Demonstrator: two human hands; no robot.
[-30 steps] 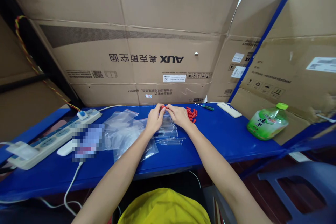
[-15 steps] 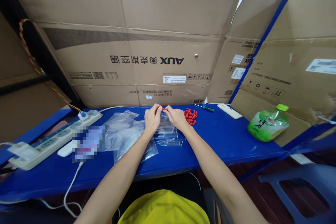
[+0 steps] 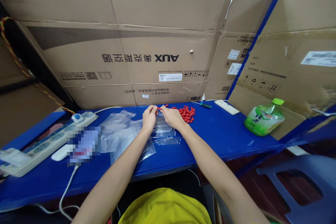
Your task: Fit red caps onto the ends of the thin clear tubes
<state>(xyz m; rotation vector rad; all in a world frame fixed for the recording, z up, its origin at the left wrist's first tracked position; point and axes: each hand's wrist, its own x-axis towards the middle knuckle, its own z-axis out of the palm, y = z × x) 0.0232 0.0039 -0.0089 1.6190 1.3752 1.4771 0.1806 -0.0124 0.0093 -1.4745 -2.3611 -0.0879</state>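
My left hand (image 3: pixel 149 117) and my right hand (image 3: pixel 170 116) meet over the blue table (image 3: pixel 225 136), fingertips pinched together on a small red cap (image 3: pixel 158 108) and what looks like a thin clear tube. A row of clear tubes (image 3: pixel 165 131) lies on the table under my hands. A heap of red caps (image 3: pixel 186 113) sits just to the right of my right hand. Clear plastic bags (image 3: pixel 120 132) lie to the left of my left hand.
Large cardboard boxes (image 3: pixel 136 59) wall off the back. A white power strip (image 3: pixel 42 140) and a cable lie at the left. A small screwdriver (image 3: pixel 202 104), a white remote (image 3: pixel 226 107) and a green bottle (image 3: pixel 264 117) are on the right. A grey stool (image 3: pixel 299 189) stands lower right.
My hands stay together at the same spot, still pinching the red cap. The view has shifted slightly; more red caps show beside my right hand.
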